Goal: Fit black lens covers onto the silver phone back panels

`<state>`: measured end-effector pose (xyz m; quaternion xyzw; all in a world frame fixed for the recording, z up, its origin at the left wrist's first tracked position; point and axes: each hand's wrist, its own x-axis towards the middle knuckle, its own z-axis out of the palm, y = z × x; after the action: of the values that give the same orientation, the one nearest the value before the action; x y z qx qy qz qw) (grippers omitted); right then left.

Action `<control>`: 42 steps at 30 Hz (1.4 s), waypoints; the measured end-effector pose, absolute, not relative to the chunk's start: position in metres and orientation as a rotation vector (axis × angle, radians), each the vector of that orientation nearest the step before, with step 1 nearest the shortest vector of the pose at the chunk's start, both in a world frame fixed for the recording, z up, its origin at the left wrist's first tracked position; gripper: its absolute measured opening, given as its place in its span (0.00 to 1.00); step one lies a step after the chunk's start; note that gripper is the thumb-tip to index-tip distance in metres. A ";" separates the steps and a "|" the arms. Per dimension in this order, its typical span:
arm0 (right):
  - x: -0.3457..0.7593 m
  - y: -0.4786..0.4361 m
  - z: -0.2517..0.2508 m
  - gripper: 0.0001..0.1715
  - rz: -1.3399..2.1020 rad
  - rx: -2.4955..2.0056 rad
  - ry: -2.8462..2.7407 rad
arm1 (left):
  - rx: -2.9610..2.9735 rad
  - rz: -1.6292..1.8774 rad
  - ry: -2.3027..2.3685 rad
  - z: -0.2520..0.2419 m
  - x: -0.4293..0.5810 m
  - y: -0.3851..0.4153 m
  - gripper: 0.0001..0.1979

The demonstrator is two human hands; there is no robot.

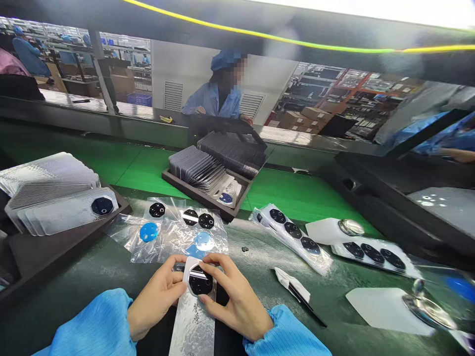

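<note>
A long, glossy silver-white phone back panel (195,326) stands tilted in front of me at the near edge of the bench. My left hand (158,295) grips its upper left edge between thumb and fingers. Over its upper end, a black, nearly round camera lens plate (200,282) lies against the panel. My right hand (235,296) pinches that plate with the thumb below and fingertips above, touching the panel too. Just beyond my hands, clear plastic film (166,244) carries black lens plates (157,210) and a blue round film (149,232).
Left is a dark tray (70,252) with stacked panels; another tray (230,216) of panels sits on the green belt (137,168). Right lie bagged lens plates (293,230), black tweezers (306,304) and metal-knobbed white pieces (389,309). A person in blue (218,99) works opposite.
</note>
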<state>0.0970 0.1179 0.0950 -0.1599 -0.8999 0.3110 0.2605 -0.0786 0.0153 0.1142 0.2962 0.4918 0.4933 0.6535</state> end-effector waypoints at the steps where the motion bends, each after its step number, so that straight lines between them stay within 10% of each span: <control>1: 0.097 0.118 0.095 0.31 0.840 -0.433 -2.436 | 0.673 1.117 1.119 0.114 -0.078 0.015 0.22; 42: 0.085 0.093 0.107 0.29 0.587 -0.407 -2.458 | 0.854 1.113 1.327 0.095 -0.067 0.003 0.23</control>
<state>0.0852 0.0929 0.1070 -0.1522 -0.9199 0.2197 0.2868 -0.0670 0.0027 0.0951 0.3638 0.5650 0.4741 0.5689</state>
